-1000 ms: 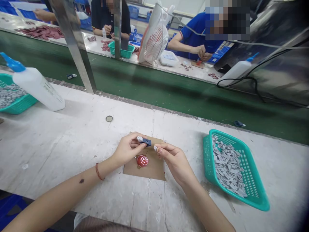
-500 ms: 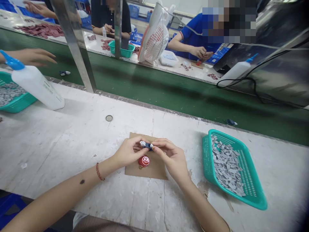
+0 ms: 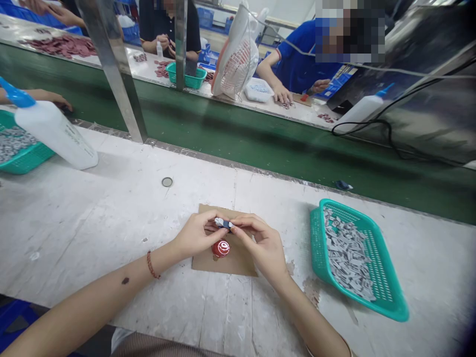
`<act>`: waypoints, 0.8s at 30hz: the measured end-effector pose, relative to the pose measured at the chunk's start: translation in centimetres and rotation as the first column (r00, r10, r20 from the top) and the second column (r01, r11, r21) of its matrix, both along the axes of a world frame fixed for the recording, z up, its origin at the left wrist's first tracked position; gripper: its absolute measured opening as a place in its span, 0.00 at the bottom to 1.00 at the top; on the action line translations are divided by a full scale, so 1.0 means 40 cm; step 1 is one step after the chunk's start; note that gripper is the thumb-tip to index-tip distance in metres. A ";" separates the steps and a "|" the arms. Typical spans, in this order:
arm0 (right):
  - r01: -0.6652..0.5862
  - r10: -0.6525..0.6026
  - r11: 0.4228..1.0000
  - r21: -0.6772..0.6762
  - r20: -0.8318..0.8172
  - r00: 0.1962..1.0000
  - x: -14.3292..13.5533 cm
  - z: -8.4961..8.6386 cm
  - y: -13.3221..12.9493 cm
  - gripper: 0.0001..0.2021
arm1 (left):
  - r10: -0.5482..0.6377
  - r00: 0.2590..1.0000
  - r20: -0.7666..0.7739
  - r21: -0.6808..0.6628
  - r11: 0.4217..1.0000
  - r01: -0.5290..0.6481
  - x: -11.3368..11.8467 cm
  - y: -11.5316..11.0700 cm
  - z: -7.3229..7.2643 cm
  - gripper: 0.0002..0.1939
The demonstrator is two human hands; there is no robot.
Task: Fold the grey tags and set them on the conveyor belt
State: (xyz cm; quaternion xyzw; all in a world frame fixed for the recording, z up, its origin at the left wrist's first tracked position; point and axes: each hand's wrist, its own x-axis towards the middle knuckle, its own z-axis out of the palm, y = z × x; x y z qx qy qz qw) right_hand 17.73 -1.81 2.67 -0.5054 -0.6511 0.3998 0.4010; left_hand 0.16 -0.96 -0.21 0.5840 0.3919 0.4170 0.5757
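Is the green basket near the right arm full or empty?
Partly full: small grey pieces lie piled in the green basket, with bare mesh beside them.

Three green baskets and two blue-tipped bottles.

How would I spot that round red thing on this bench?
On the whitish bench, find the brown cardboard beneath the left hand and right hand. The round red thing sits on it. Its glossy red top sets it apart from the blue-and-white piece both hands hold.
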 end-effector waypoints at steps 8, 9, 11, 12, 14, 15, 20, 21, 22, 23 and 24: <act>-0.014 0.013 0.999 -0.042 -0.024 1.000 0.003 -0.005 0.001 0.04 | -0.004 1.000 -0.014 0.015 1.000 0.004 0.000 -0.001 -0.003 0.08; -0.018 0.017 0.998 -0.053 -0.029 0.999 0.004 -0.005 0.002 0.05 | -0.004 1.000 -0.014 0.018 1.000 0.004 0.000 -0.001 -0.003 0.08; -0.030 0.028 0.997 -0.064 -0.032 0.999 0.007 -0.003 0.002 0.05 | -0.005 1.000 -0.012 0.025 1.000 0.005 0.000 -0.002 -0.003 0.08; -0.037 0.036 0.997 -0.063 -0.027 0.999 0.008 -0.001 0.002 0.05 | -0.005 1.000 -0.013 0.029 1.000 0.005 -0.001 -0.002 -0.002 0.08; -0.051 0.051 0.997 -0.050 -0.006 0.999 0.010 0.003 0.002 0.05 | -0.006 1.000 -0.021 0.034 0.999 0.007 -0.001 -0.003 -0.002 0.08; -0.055 0.056 0.998 -0.042 0.006 0.998 0.011 0.005 0.002 0.05 | -0.007 1.000 -0.025 0.035 0.999 0.007 -0.001 -0.003 -0.002 0.08; -0.054 0.055 0.998 -0.023 0.041 0.998 0.012 0.008 -0.003 0.04 | -0.007 1.000 -0.026 0.025 1.000 0.007 -0.001 -0.003 -0.007 0.07; -0.047 0.048 0.999 -0.019 0.043 0.998 0.011 0.007 -0.003 0.04 | -0.003 1.000 -0.023 0.021 1.000 0.004 -0.001 -0.002 -0.008 0.07; -0.042 0.043 0.999 -0.020 0.037 0.998 0.011 0.007 -0.003 0.04 | 0.002 1.000 -0.018 0.018 1.000 -0.002 -0.001 -0.002 -0.008 0.07; -0.041 0.041 0.999 -0.031 0.015 0.999 0.012 0.006 -0.002 0.04 | 0.009 1.000 -0.008 0.016 1.000 -0.009 -0.001 -0.002 -0.008 0.07; -0.044 0.042 0.997 -0.059 -0.025 0.999 0.013 0.006 0.000 0.04 | 0.018 1.000 0.005 0.017 1.000 -0.019 -0.002 -0.003 -0.007 0.07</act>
